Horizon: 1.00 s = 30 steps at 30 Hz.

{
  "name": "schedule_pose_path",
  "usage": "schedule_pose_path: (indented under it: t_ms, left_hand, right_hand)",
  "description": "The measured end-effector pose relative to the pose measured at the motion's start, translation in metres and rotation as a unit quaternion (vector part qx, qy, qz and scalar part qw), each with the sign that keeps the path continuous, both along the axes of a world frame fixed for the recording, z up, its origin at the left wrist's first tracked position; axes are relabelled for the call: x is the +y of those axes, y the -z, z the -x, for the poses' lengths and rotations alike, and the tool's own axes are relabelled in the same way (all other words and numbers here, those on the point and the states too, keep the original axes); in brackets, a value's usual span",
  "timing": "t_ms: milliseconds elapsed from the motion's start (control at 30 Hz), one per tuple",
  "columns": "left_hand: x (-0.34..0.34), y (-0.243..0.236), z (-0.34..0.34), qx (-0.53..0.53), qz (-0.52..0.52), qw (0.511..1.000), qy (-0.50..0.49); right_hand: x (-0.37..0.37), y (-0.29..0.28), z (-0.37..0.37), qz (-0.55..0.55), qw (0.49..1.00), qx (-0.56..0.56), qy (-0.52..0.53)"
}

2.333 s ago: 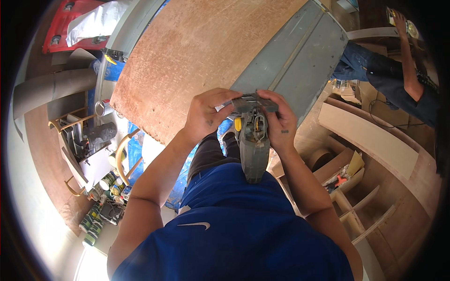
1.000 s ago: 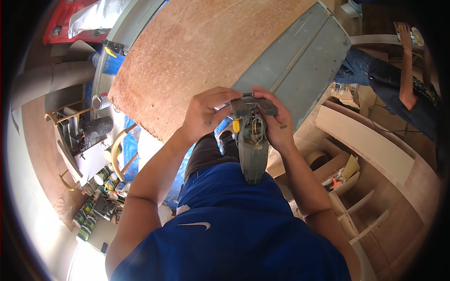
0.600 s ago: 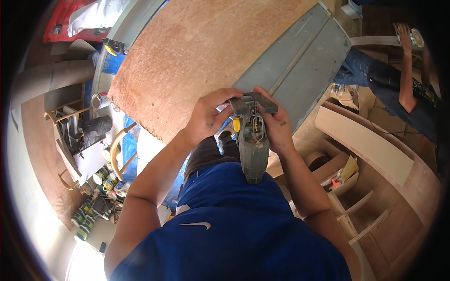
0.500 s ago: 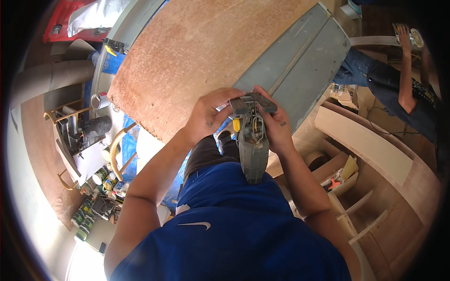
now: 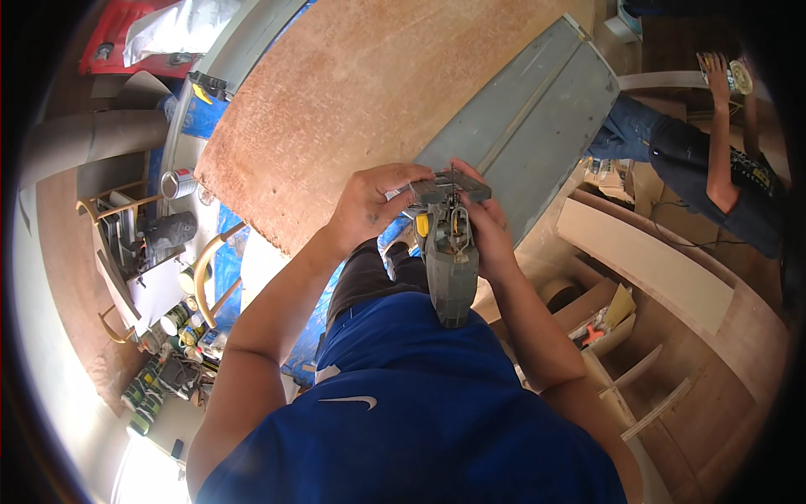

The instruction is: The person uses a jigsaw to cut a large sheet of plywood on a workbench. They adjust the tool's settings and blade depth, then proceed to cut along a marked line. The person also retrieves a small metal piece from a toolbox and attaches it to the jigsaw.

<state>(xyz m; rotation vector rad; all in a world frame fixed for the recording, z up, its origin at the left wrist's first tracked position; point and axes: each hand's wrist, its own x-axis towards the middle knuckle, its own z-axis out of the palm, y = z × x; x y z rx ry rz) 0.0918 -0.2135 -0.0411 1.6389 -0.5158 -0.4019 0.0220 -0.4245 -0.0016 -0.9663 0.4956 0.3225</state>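
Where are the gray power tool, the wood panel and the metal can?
Gray power tool point(image 5: 451, 275), head view: on its body casing.
Wood panel point(image 5: 353, 109), head view: middle of its face.
Metal can point(image 5: 184, 181), head view: on its side.

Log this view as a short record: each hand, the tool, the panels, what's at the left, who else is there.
Left hand: grips the left end of the plate
Right hand: grips the right end
Tool: grey, yellow lever on its left; plate at the far end, body toward the wearer
Panels: brown panel ahead, grey panel to its right
Left: can near the brown panel's corner
Others: co-worker, upper right
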Motion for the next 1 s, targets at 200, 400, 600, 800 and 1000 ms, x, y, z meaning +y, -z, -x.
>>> schedule_pose_path:
  t_ms: [200,400,600,800,1000]
  left_hand:
    - [0.002,-0.003,-0.003,-0.003,-0.014,1.000,0.015]
    - [0.005,-0.009,-0.006,-0.026,-0.030,0.999,0.027]
    - [0.007,-0.009,-0.010,-0.050,-0.034,0.997,0.048]
    - [0.006,-0.010,-0.009,-0.036,-0.025,0.998,0.047]
    - [0.006,-0.008,-0.006,-0.034,-0.020,0.998,0.039]
  right_hand:
    - [0.000,-0.001,0.003,0.007,1.000,-0.015,-0.014]
    - [0.005,0.007,0.004,0.033,0.999,-0.013,-0.007]
    - [0.005,0.007,0.004,0.030,0.999,-0.016,-0.007]
    - [0.003,0.008,0.005,0.029,0.999,-0.028,-0.016]
    - [-0.004,0.004,-0.003,0.157,0.982,-0.087,-0.057]
